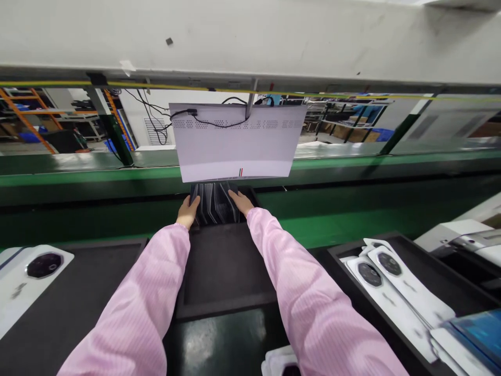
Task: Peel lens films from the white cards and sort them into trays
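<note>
A row of thin dark sheets [213,204] with pale edges stands packed at the far end of a black tray [229,266]. My left hand [188,211] grips the row from its left side, thumb laid on top. On the opposite side my right hand [241,202] presses against the row, its thumb pointing inward over it. The outer fingers of both hands are partly hidden. What kind of sheets these are I cannot make out. The near part of the tray shows its bare dark floor between my pink sleeves.
A white flat panel [238,141] with cables hangs just beyond my hands. White phone-shaped pieces [410,284] with round dark camera areas lie in a right-hand black tray [407,245]. Another such piece [27,292] lies at left. A green conveyor surface [313,224] runs behind.
</note>
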`<state>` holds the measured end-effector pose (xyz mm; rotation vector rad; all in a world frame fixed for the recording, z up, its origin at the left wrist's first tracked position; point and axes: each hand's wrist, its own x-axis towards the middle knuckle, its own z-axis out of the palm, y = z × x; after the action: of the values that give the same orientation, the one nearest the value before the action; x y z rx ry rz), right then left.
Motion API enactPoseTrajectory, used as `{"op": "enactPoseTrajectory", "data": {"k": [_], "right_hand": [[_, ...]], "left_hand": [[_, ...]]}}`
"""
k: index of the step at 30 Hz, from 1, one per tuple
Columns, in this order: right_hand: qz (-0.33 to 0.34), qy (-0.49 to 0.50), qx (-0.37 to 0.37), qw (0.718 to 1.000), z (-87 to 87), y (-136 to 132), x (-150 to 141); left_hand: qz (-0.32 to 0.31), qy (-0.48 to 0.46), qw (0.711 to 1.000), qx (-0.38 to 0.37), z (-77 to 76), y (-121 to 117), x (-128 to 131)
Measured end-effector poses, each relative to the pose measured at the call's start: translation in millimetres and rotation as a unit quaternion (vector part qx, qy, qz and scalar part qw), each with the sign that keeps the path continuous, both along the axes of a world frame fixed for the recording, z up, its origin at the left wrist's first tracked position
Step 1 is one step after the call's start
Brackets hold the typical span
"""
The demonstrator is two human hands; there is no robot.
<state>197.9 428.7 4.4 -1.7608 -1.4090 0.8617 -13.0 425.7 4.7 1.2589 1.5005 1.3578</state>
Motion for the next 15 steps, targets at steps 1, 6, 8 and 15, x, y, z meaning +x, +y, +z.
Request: {"op": "enactPoseTrajectory", "data": {"k": [1,6,8,15], "right_hand": [[-0.006,-0.003,-0.003,1.000,1.4,-0.6,-1.5],[-0.032,-0.015,-0.003,0.999,8.5,-5.6,-12.1],[-0.034,-0.014,0.000,0.999,10.3,-6.4,-17.6],[-0.011,0.008,-0.001,1.000,7.1,-9.4,-23.3]], "left_hand": [[0.005,0.008,1.000,0.004,-0.3,-0.7,-0.8],[0.050,0.030,0.998,0.039,-4.1,-7.7,-0.8],[0.053,0.031,0.997,0.046,-4.5,-9.8,-0.2],[0.079,0.027,0.995,0.048,-1.9,-10.4,-8.8]]}}
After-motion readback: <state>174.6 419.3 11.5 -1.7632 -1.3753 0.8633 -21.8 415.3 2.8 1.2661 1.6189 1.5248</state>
